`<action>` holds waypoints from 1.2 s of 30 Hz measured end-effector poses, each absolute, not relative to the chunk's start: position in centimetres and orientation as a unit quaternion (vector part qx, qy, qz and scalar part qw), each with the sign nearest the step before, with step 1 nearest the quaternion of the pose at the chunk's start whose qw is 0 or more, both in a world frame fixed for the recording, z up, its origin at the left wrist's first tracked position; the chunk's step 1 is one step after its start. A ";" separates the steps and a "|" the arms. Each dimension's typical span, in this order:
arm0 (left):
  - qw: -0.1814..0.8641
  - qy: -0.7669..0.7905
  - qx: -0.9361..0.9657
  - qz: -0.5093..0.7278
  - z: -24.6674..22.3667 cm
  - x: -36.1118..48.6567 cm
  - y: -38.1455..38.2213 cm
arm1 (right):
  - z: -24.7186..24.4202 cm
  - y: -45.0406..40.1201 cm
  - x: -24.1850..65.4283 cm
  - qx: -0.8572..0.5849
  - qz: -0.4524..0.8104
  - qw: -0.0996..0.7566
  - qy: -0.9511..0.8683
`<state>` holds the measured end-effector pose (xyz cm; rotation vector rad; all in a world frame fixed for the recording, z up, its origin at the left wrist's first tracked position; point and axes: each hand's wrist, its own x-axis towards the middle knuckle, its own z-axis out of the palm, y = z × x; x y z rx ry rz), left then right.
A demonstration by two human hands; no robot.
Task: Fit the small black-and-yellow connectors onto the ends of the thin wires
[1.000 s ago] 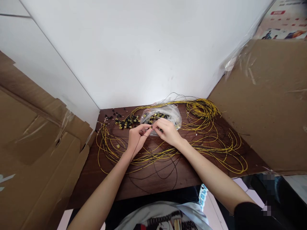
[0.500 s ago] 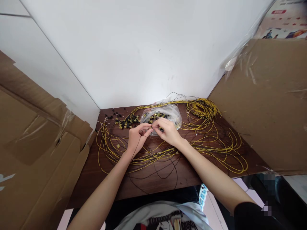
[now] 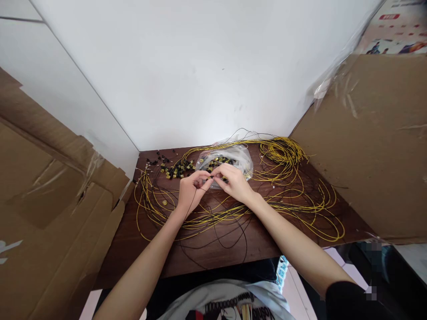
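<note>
Both forearms reached in over the near edge of the table (image 3: 147,262), and the hands met a little beyond its middle. The left hand (image 3: 193,189) was turned inward, thumb and index finger pinched narrow on a small dark piece (image 3: 211,178), with a thin black wire (image 3: 191,206) trailing back over the wrist. The right hand (image 3: 235,183) arched down from the other side, its thumb and fingertips drawn together on the same piece, the back of the hand uppermost

Compared with half a second earlier, little had changed: the left thumb tip sat slightly closer to the right fingertips, while the yellow and black connectors (image 3: 176,170) toward the table's far left corner and the coil of yellow wire (image 3: 282,151) near its far right corner lay as before

The piece was mostly covered by the fingertips, so its shape could not be made out. The right hand hid part of the clear plastic bag (image 3: 246,155) near the far edge, the forearms crossed over the long wire bundle (image 3: 220,217), and the left arm ran out of view at the bottom
</note>
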<state>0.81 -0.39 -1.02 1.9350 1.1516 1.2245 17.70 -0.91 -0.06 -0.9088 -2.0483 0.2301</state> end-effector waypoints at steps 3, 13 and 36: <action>0.288 0.429 0.723 0.457 -0.9 0.8 -0.5 | 0.0 -0.9 17.8 -0.369 0.086 0.421 -0.824; 0.294 0.424 0.724 0.457 -0.6 0.9 -0.6 | 0.1 -0.9 17.9 -0.391 0.081 0.400 -0.825; 0.283 0.435 0.726 0.452 -1.0 0.8 -0.4 | 0.1 -0.6 17.8 -0.397 0.181 0.448 -0.780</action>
